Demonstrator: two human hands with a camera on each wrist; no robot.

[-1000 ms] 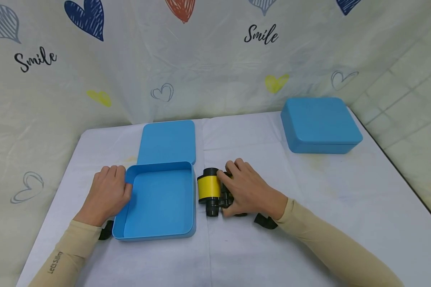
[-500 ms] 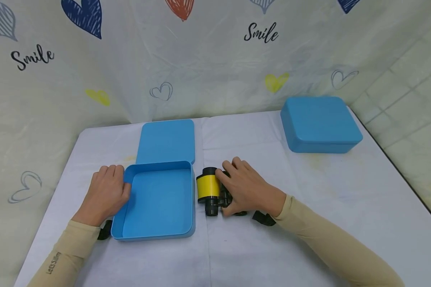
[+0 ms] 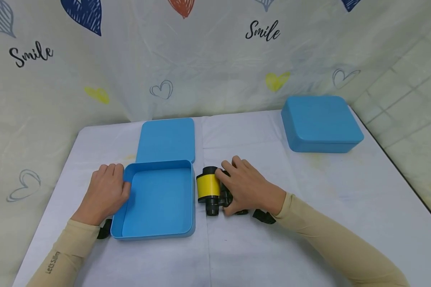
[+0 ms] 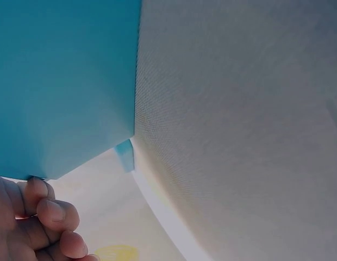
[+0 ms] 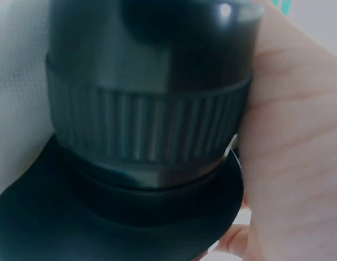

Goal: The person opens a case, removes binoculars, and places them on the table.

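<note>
A yellow and black pair of binoculars (image 3: pixel 208 185) stands on the white cloth beside an open blue box (image 3: pixel 158 199). My right hand (image 3: pixel 249 187) grips its right side, fingers and thumb spread round the barrel. In the right wrist view a ribbed black eyepiece (image 5: pixel 152 125) fills much of the picture, with part of the hand along its right. At the left wall of the box my left hand (image 3: pixel 107 191) holds the rim, the thumb at the edge. In the left wrist view its curled fingers (image 4: pixel 58 212) lie by the box wall (image 4: pixel 65 81). The box holds nothing visible.
Directly behind the open box lies a flat blue lid (image 3: pixel 167 139). A second blue box (image 3: pixel 321 123), closed, stands at the back right near the table edge. Behind the table hangs a curtain (image 3: pixel 215 59) printed with hearts.
The whole scene shifts slightly as the head camera moves. Both hands, the binoculars and the boxes keep nearly the same places, and both grips look unchanged.
</note>
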